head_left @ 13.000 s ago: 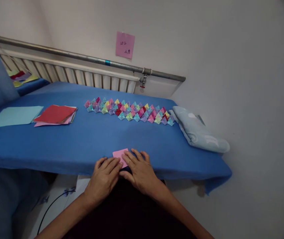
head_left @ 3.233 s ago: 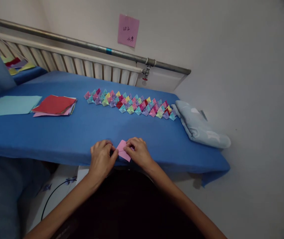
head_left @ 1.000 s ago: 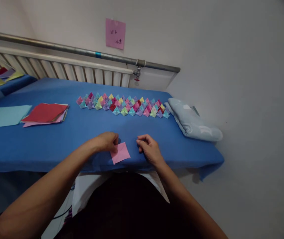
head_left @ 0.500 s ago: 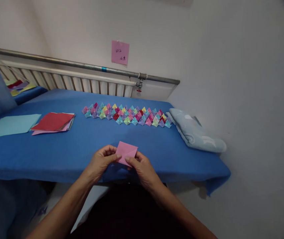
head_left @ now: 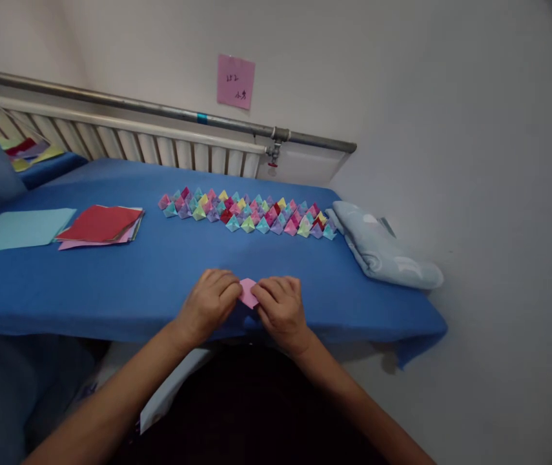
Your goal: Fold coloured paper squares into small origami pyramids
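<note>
Pink paper (head_left: 248, 294) is between the two hands, near the front edge of the blue-covered desk (head_left: 169, 271). The left hand (head_left: 212, 302) has its grip pinched on the left side of the paper, and the right hand (head_left: 283, 310) has its grip pinched on the right side. Beyond them sit rows of small folded paper shapes (head_left: 262, 224), with a folded blanket (head_left: 387, 248) to their right.

The paper (head_left: 248, 294) you hold is pink, against the plain blue of your tablecloth (head_left: 169, 271). Your folded pieces (head_left: 248, 224) mix pink, turquoise, lilac, yellow, lime and deep red. One sheet pile (head_left: 21, 230) shows you pale aqua, the mixed stack (head_left: 104, 223) red over pink; your folded cloth (head_left: 377, 242) is grey-blue with white shapes.
</note>
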`<state>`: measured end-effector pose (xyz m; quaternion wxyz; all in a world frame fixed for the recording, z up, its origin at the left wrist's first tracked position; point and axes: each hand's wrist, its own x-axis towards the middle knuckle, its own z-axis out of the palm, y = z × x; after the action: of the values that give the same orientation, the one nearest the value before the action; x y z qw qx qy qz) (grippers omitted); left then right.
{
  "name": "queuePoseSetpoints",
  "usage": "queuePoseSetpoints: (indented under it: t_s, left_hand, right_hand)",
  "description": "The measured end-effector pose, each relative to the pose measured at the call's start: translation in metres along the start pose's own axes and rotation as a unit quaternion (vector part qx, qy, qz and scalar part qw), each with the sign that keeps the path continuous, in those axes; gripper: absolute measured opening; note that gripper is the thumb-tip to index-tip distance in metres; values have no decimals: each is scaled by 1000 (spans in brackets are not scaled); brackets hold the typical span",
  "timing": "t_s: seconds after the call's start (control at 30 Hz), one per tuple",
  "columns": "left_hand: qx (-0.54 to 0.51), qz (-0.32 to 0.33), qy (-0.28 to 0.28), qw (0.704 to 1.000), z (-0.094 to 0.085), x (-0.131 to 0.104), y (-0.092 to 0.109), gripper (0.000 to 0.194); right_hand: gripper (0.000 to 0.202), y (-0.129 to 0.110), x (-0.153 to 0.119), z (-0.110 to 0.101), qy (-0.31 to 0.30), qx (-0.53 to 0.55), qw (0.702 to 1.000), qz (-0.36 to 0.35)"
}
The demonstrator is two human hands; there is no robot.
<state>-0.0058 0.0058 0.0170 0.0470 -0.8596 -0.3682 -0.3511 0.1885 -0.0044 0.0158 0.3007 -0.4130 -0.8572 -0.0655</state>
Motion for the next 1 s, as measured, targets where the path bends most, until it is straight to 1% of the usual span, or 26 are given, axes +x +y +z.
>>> queuePoseSetpoints:
  t_s: [0.07, 0.13, 0.23, 0.33, 0.5, 0.63, 0.73, 0.83, 1.0]
  left_hand:
    - [2, -1, -10, 1000, 8, -12, 5, 26]
    - [5, 0, -21, 1000, 11, -24, 9, 25]
    - [0, -4, -46, 999, 8, -36, 13, 19]
    - [-18, -12, -64, 998, 5, -41, 13, 17]
    - [-44, -29, -46, 998, 5, -43, 11, 16]
    - [-43, -41, -30, 998, 5, -44, 7, 13]
    - [-44, -65, -43, 996, 6, -43, 4, 16]
    - [-44, -104, -67, 991, 8, -41, 1, 20]
    - [-38, -169, -115, 978, 8, -33, 0, 23]
  right_hand:
    - [21, -1, -8, 5, -18, -1, 1000, -12]
    - [20, -4, -15, 7, -37, 6, 999, -16]
    - [19, -6, -24, 8, -56, 26, 998, -21]
    - [18, -6, -29, 6, -61, 54, 997, -11]
    - [16, -7, -35, 4, -44, 80, 995, 39]
    - [13, -8, -38, 4, -15, 105, 991, 77]
    - [10, -9, -37, 4, -7, 123, 985, 124]
    - [10, -9, -33, 5, -13, 136, 975, 175]
    - [11, -6, -25, 4, -43, 146, 965, 215]
